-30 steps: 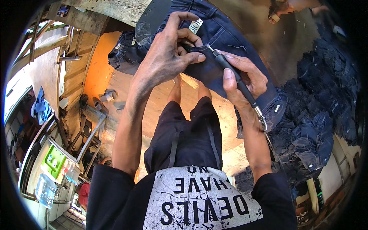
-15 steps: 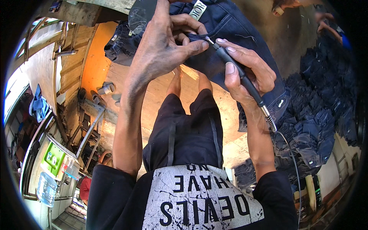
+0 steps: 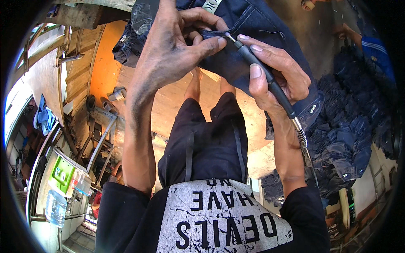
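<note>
At about 12 o'clock, the left hand (image 3: 171, 55) pinches a narrow seamed strip of the dark blue denim trousers (image 3: 272, 23) between its curled fingers and thumb. The trousers spread across 1 o'clock, a loose thread on them. At 2 o'clock the right hand (image 3: 287, 78) grips a black corded handpiece (image 3: 278, 92) like a pen, its pale tip pointing toward 11 o'clock, right at the strip. A heap of dark denim (image 3: 337, 122) lies at 3 o'clock; sandals (image 3: 118, 93) rest at 10, a green tray (image 3: 62, 173) and clear water bottle (image 3: 56, 207) at 8.
</note>
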Demonstrator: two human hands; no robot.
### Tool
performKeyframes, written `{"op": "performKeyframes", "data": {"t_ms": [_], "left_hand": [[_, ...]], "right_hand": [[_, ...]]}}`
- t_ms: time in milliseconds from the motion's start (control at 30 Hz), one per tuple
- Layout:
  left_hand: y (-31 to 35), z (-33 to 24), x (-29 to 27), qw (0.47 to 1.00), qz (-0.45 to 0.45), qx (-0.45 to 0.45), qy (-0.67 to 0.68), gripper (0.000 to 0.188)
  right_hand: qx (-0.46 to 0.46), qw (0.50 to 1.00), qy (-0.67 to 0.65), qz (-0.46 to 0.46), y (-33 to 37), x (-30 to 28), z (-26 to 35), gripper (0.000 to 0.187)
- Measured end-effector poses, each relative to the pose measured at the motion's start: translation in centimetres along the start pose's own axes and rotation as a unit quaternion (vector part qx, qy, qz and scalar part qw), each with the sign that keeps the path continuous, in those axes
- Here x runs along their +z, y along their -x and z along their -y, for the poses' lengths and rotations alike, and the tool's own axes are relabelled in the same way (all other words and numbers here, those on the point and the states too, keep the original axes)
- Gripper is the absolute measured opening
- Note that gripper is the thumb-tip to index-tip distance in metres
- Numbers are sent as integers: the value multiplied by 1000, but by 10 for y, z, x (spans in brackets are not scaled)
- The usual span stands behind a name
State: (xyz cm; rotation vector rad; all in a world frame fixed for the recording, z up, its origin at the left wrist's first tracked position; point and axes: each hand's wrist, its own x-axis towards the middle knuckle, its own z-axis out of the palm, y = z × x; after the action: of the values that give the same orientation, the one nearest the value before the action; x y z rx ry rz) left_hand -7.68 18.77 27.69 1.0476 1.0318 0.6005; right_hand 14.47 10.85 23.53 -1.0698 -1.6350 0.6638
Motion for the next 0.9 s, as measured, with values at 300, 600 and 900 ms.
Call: {"op": "performKeyframes", "data": {"t_ms": [300, 600, 900], "left_hand": [[-1, 3, 4, 999, -25, -35, -21, 81], [1, 12, 2, 1000, -26, -12, -2, 82], [1, 13, 3, 1000, -27, -5, 1, 83]], "right_hand": [[8, 1000, -2, -7, 3, -2, 0, 23], [36, 999, -14, 2, 5, -7, 1, 23], [27, 1000, -15, -7, 7, -7, -1, 24]]}}
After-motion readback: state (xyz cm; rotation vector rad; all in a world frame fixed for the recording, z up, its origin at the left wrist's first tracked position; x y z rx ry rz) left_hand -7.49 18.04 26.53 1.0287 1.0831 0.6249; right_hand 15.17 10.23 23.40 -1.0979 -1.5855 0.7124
